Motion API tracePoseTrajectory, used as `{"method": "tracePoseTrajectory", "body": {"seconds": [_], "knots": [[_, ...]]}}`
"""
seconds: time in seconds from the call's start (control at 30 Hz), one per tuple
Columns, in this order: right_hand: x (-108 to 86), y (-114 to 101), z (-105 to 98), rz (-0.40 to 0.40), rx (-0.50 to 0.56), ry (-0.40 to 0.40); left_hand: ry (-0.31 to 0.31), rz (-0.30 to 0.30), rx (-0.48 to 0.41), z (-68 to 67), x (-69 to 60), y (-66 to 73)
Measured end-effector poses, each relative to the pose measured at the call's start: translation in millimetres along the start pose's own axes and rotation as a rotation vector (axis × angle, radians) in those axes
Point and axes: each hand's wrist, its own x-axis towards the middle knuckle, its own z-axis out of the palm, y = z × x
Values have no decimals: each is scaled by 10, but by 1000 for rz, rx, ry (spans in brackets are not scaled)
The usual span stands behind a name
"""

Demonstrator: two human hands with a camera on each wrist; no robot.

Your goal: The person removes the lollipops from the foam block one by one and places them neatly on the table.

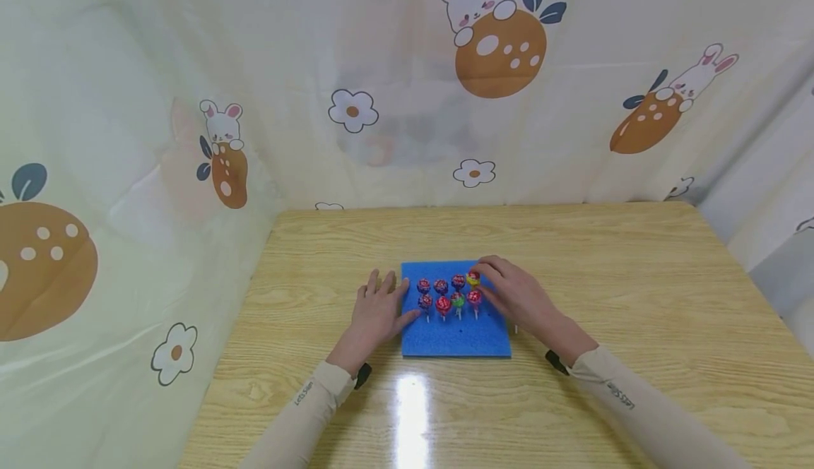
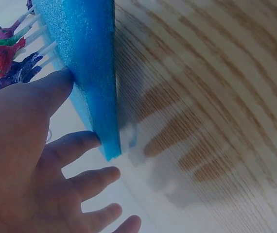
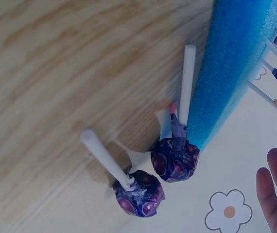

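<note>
A blue foam board (image 1: 458, 342) lies on the table, with two rows of wrapped lollipops (image 1: 443, 305) standing in it on white sticks. My left hand (image 1: 375, 313) rests at the board's left edge, thumb (image 2: 60, 85) and index fingertip touching the foam, the other fingers spread. At the right end of the back row, my right hand (image 1: 518, 292) pinches a yellow lollipop (image 1: 473, 279) between thumb and index finger; its stick (image 3: 261, 92) reaches the foam. Two purple-wrapped lollipops (image 3: 176, 160) lie on the table by the board's right side, mostly hidden by the right hand in the head view.
The wood-grain table (image 1: 636, 278) extends around the board. A pale curtain (image 1: 394, 137) printed with rabbits and flowers hangs behind and at the left. Small holes show in the front part of the foam.
</note>
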Motion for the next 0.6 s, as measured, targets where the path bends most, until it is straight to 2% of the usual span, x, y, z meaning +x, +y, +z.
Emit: {"method": "tracePoseTrajectory", "body": {"seconds": [0.27, 0.6], "knots": [[23, 10, -15, -15, -7, 33, -12, -8, -2, 12, 4, -3], [79, 53, -139, 2, 11, 60, -8, -10, -17, 38, 10, -6]]}}
